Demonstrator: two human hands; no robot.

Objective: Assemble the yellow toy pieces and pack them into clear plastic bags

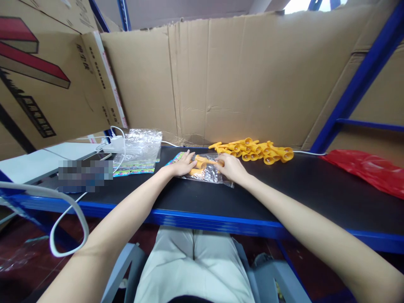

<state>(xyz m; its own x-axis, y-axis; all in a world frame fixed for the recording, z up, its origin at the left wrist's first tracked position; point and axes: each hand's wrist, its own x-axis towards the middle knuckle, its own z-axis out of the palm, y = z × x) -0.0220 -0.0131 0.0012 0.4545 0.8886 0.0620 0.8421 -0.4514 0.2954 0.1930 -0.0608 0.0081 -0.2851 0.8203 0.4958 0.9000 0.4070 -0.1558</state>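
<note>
My left hand [182, 166] lies with fingers stretched flat on the left end of a small clear plastic bag [207, 174] that holds a yellow plastic toy [203, 162]. A colourful printed card [175, 158] shows under those fingers. My right hand [230, 166] presses on the bag's right part, fingers curled over the yellow toy inside. Both hands rest on the black table top [284, 193]. Just behind them lies a pile of several yellow plastic toys [255, 151].
A stack of clear plastic bags [139, 147] on printed cards sits at the left, near a white charger with cable [115, 143]. A red plastic bag [369, 170] lies at the right. Cardboard walls [233, 80] close off the back. The table's blue front edge [202, 219] runs above my lap.
</note>
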